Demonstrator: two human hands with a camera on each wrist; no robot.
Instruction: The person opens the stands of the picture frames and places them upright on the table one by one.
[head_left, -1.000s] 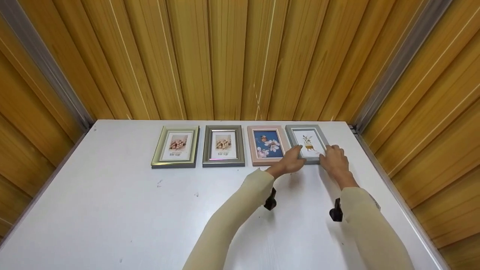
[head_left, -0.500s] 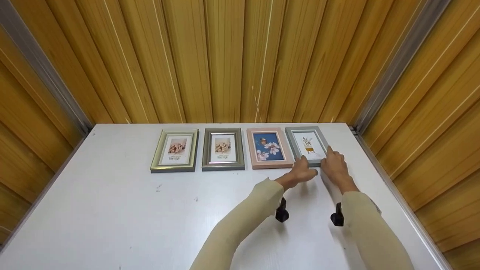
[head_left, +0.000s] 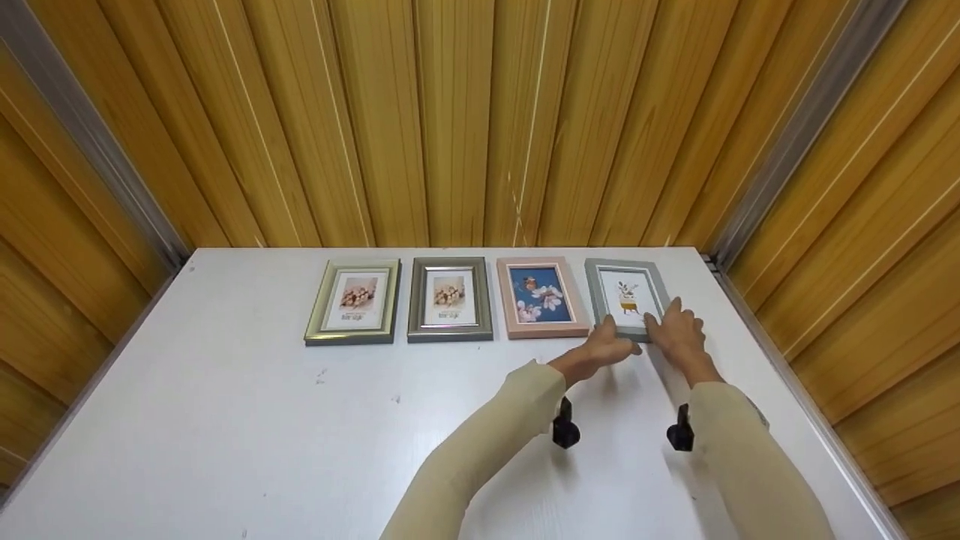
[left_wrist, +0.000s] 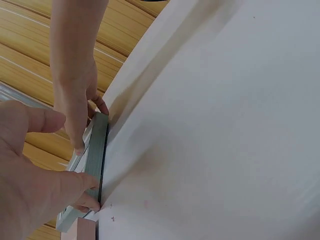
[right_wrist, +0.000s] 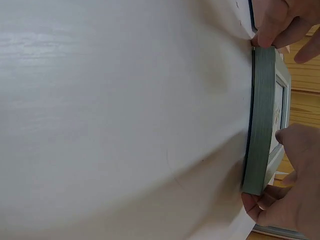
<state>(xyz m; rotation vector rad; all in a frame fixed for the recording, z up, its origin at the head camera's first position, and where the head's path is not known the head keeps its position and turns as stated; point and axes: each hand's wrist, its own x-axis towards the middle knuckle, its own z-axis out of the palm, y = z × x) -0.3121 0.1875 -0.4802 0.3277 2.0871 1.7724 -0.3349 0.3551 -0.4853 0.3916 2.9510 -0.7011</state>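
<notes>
A grey-green picture frame with a plant-in-a-pot picture lies face up at the right end of a row on the white table. My left hand is at its near left corner, fingertips touching the side edge; the left thumb stretches out, apart from the frame. My right hand grips the near right corner, one digit on the face and other fingers against the outer side, as the right wrist view shows. Just left lies a pink picture frame with blossoms on blue, a narrow gap between them.
Further left lie a dark silver picture frame and a pale gold picture frame. The white table ends at a wood-patterned back wall, with similar walls at both sides.
The grey-green frame has slid right, widening its gap from the pink one. My left hand has moved nearer to me and slightly right, off the frame's left side; my right hand has shifted slightly right.
</notes>
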